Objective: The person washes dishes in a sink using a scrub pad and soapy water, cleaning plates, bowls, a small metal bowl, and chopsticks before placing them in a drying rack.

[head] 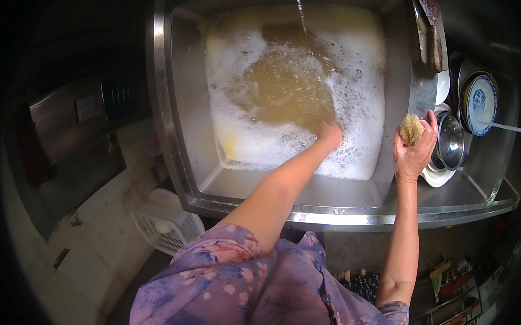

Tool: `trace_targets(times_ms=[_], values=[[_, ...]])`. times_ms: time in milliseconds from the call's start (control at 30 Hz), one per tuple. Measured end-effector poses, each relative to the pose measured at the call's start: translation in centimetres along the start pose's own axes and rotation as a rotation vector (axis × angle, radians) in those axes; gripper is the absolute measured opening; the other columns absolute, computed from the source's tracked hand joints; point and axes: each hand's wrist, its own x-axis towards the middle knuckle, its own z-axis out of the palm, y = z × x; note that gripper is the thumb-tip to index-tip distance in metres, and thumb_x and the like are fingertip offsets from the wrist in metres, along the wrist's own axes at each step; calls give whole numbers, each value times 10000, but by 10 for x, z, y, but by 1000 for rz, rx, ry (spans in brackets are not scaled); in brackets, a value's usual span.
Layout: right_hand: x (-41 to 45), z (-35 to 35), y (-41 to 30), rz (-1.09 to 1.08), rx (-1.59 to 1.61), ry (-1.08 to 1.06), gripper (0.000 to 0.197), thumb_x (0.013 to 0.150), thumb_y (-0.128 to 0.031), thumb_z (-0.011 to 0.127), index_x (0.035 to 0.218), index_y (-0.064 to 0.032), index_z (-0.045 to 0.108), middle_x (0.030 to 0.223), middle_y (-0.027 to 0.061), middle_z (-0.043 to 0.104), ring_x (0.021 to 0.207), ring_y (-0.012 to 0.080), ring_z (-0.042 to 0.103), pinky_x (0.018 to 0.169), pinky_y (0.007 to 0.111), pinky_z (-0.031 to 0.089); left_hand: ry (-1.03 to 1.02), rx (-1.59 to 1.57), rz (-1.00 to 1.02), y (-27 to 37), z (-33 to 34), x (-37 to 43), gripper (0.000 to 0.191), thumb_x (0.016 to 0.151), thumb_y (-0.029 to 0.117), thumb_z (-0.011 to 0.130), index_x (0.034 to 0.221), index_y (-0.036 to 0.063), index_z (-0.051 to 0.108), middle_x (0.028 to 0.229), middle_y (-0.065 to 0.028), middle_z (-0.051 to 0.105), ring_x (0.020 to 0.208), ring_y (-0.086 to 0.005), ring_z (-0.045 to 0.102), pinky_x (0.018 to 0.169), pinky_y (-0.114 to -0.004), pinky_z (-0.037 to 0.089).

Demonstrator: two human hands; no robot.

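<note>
Foamy, brownish water (281,89) fills the large stainless steel sink basin (188,116). My left hand (330,136) is dipped into it near the front right; the fingers are under the surface, and what they touch is hidden. Over the divider on the right, my right hand (413,154) grips a tan fibrous scrubber (412,130). Right beside that hand are a dark, shiny metal bowl (452,142) and a white dish (438,177) partly beneath it. A thin stream of water (300,9) falls into the basin from above.
In the right-hand basin, a blue-and-white patterned plate (482,104) rests on other dishes, with a white stick-like handle (515,128) reaching right. Knives or similar handled tools (434,46) stand at the back of the divider. A white plastic basket (166,223) sits low on the left.
</note>
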Motion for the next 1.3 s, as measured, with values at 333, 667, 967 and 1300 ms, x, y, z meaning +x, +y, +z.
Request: trace_targets(times_ms=[333, 667, 967, 1300], values=[[0, -4, 2, 15, 11, 0, 506, 611, -77, 730, 1054, -46, 485, 1310, 169, 471, 1146, 363, 482, 960, 430, 394, 82, -274, 335, -82, 38, -73, 253, 819, 89, 524, 1024, 23, 657, 1093, -194, 625, 1025, -307, 607, 869, -433, 474], [5, -2, 5, -20, -23, 31, 465, 660, -100, 734, 1052, -48, 491, 1288, 165, 493, 1146, 352, 497, 957, 416, 406, -169, -176, 63, -188, 47, -76, 272, 823, 95, 537, 1066, 14, 630, 1051, -176, 640, 983, -297, 621, 839, -426, 480], [2, -13, 8, 0, -18, 11, 487, 632, -93, 736, 1055, -63, 496, 1303, 151, 489, 1146, 342, 500, 955, 405, 410, -276, 250, -97, -210, 56, -90, 291, 843, 204, 528, 1054, 30, 626, 1039, -171, 647, 972, -313, 624, 810, -410, 488], [5, -8, 10, 19, -36, 14, 517, 608, -99, 742, 1064, -70, 499, 1298, 141, 483, 1165, 319, 492, 954, 404, 411, -227, -151, 233, -170, 80, -73, 263, 785, 203, 580, 920, -10, 654, 906, -185, 666, 843, -351, 641, 720, -430, 514]])
